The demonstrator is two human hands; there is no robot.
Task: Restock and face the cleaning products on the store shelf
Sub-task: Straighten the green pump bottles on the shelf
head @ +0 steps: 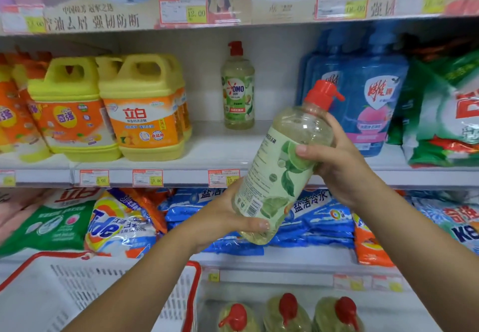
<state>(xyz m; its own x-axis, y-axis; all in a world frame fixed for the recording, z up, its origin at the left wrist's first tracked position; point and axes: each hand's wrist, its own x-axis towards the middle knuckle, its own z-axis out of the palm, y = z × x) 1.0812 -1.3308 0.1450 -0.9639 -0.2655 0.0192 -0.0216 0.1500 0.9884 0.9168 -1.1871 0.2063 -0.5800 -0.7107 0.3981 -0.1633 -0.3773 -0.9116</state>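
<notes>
I hold a clear bottle of yellowish dish liquid [278, 168] with a red pump cap and a green lime label, tilted with its cap up and to the right, its back label facing me. My left hand [223, 217] grips its base from below. My right hand [339, 160] wraps around its upper body just under the neck. A matching bottle [238, 90] stands upright alone at the back of the middle shelf [212, 150], in a gap between other products. Three more red-capped bottles [287, 313] stand at the bottom of the view.
Yellow-and-orange detergent jugs [145, 113] fill the middle shelf's left. Blue refill pouches [363, 103] and green-and-white powder bags [445, 119] stand on its right. Detergent bags [116, 222] lie on the shelf below. A white basket with a red rim [77, 292] sits at lower left.
</notes>
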